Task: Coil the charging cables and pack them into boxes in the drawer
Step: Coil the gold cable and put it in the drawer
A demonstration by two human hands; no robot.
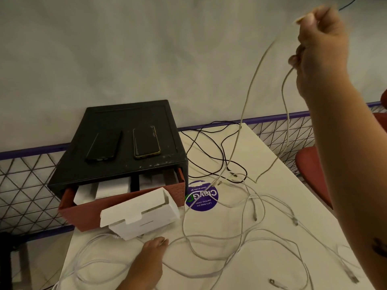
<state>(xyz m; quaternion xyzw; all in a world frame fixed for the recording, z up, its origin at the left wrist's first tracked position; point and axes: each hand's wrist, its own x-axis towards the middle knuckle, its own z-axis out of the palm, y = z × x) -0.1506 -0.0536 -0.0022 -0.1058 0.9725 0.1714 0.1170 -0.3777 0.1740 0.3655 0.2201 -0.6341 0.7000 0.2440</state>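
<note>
- The right hand [322, 51], upper right of the frame, pinches a thin white charging cable [247, 114] in curled fingers; two strands hang from it.
- The cable's long axis runs down and left to the pale worktop [219, 222], ending in loose tangles.
- The left hand [150, 256], lower centre, lies flat with its fingers straight. It is nearer the slack, beside an open white cardboard box [144, 214].

right hand [320, 51] holds a white cable [240, 122] high above the table [272, 155].
</note>
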